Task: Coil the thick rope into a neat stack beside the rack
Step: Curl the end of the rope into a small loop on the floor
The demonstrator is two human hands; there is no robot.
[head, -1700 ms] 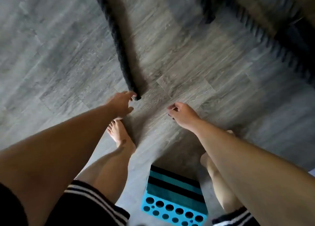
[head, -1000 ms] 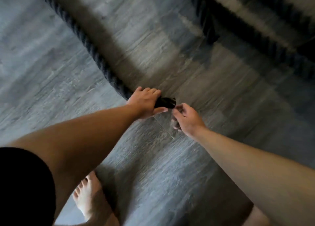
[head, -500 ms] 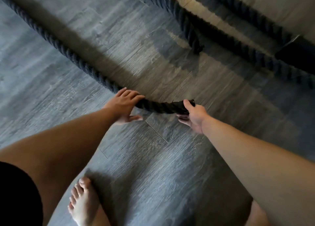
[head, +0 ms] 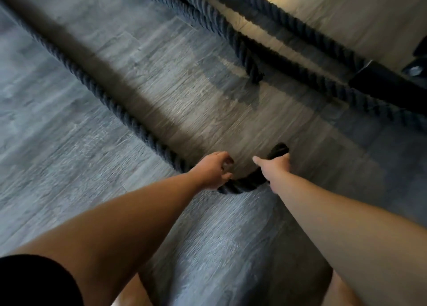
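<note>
Wood floor [head: 69, 190]. Thick rope [head: 120, 110]: long axis upper left to lower centre, bent into U between hands, end pointing upper right. Right hand [head: 275, 167] grips thick rope near end. Left hand [head: 212, 171] nearer bend, grasp unclear.
</note>
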